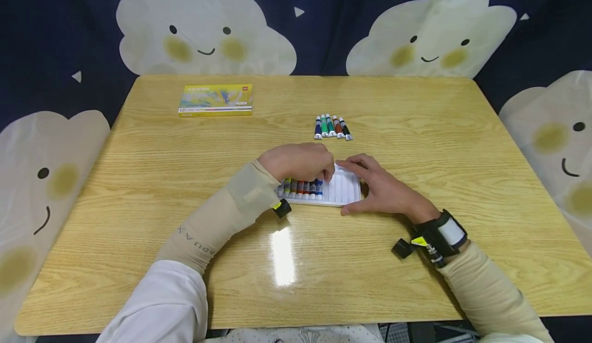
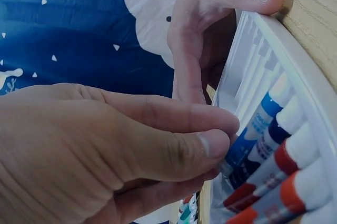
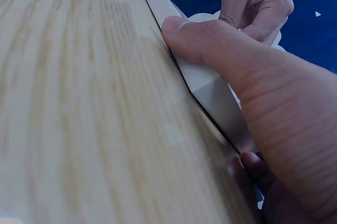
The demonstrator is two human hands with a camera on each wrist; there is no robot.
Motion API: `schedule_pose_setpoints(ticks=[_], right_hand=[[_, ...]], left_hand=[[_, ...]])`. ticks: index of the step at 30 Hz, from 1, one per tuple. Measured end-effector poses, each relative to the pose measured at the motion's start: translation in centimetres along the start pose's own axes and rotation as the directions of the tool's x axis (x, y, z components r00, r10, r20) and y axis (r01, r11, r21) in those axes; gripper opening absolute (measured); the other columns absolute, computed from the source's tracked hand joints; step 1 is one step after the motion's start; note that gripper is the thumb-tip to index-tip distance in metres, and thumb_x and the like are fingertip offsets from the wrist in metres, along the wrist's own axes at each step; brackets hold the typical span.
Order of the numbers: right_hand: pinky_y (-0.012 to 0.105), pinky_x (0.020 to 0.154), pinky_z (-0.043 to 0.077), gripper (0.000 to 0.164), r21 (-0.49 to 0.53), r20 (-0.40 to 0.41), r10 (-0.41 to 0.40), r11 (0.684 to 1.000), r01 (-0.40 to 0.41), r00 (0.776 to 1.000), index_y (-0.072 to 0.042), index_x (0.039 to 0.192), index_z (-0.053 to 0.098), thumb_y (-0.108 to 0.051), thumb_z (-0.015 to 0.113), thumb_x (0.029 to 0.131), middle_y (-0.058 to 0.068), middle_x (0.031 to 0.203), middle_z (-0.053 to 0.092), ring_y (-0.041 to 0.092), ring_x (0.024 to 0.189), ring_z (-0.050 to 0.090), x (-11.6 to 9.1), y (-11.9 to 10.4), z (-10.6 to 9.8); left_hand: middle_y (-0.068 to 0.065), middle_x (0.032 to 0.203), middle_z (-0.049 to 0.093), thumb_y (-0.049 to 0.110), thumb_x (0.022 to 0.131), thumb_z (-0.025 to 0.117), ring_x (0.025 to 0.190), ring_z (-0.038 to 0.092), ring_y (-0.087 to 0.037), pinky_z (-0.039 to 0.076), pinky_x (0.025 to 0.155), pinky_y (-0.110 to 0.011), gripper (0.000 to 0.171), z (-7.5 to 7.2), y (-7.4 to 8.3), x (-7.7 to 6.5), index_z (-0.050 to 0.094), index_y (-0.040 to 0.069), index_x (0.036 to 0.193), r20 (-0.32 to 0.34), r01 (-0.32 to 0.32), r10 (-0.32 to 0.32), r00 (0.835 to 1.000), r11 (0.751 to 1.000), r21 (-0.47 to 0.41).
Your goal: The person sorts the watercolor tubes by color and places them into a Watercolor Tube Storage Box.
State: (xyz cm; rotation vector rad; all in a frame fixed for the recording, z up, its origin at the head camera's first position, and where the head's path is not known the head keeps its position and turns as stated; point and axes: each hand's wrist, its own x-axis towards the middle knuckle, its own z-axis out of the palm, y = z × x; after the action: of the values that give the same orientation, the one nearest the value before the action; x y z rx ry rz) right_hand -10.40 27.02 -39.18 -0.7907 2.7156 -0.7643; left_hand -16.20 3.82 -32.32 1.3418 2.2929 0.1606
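Observation:
A white plastic tray (image 1: 344, 186) with ridged slots lies on the table, its left part filled with a row of capped paint tubes (image 1: 300, 189). My left hand (image 1: 302, 162) reaches over it from the far side. In the left wrist view, its thumb and fingers (image 2: 216, 142) pinch at the lower end of a blue paint tube (image 2: 258, 121), the rightmost in the row; the exact contact is partly hidden. My right hand (image 1: 384, 186) grips the tray's right end, with the thumb (image 3: 176, 27) along the near side wall and fingers round the far side.
Several loose paint tubes (image 1: 330, 127), in blue, green, brown and black, lie side by side beyond the tray. A yellow printed box (image 1: 216, 100) rests at the table's back left. Behind the wooden table (image 1: 416, 127) hangs a dark blue curtain (image 1: 319, 35) with cloud shapes.

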Motion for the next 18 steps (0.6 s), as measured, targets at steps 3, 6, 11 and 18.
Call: schedule_pose_setpoints(ticks=[3,6,11,18], right_hand=[[0.046,0.107,0.039,0.102,0.003,0.001,0.005,1.0,-0.005,1.0,-0.037,0.15,0.033,-0.07,0.077,0.063,-0.001,0.15,0.033,0.019,0.137,0.032,0.0,0.0,0.0],[0.046,0.107,0.04,0.102,0.001,0.002,0.014,1.0,-0.014,1.0,-0.039,0.149,0.032,-0.07,0.077,0.063,-0.001,0.149,0.033,0.019,0.136,0.033,0.0,0.0,0.0],[0.047,0.107,0.04,0.103,-0.002,0.008,0.025,1.0,-0.025,1.0,-0.04,0.15,0.031,-0.071,0.077,0.062,-0.001,0.15,0.032,0.019,0.136,0.033,0.0,-0.1,0.0],[0.047,0.108,0.039,0.105,0.004,0.007,0.022,1.0,-0.022,1.0,-0.035,0.15,0.032,-0.07,0.078,0.062,0.0,0.151,0.031,0.019,0.137,0.032,-0.1,-0.1,0.0]], left_hand=[[0.0,0.111,0.072,0.013,0.099,0.053,0.089,0.061,-0.011,0.052,0.086,-0.023,0.024,0.0,-0.1,0.0,0.074,0.016,0.111,-0.003,-0.004,0.004,1.0,1.0,0.003],[0.0,0.115,0.071,0.016,0.1,0.052,0.093,0.062,-0.011,0.052,0.09,-0.024,0.025,-0.2,-0.3,-0.1,0.072,0.016,0.114,-0.013,-0.009,0.009,1.0,1.0,0.0],[0.0,0.119,0.07,0.019,0.101,0.05,0.103,0.064,-0.011,0.052,0.097,-0.028,0.027,-0.7,-0.9,-0.4,0.07,0.015,0.119,-0.082,-0.026,0.024,0.996,1.0,-0.018],[-0.001,0.115,0.072,0.018,0.101,0.05,0.106,0.066,-0.013,0.051,0.099,-0.029,0.026,-1.2,-2.3,-0.8,0.072,0.014,0.116,-0.218,-0.091,0.08,0.973,0.995,-0.04]])
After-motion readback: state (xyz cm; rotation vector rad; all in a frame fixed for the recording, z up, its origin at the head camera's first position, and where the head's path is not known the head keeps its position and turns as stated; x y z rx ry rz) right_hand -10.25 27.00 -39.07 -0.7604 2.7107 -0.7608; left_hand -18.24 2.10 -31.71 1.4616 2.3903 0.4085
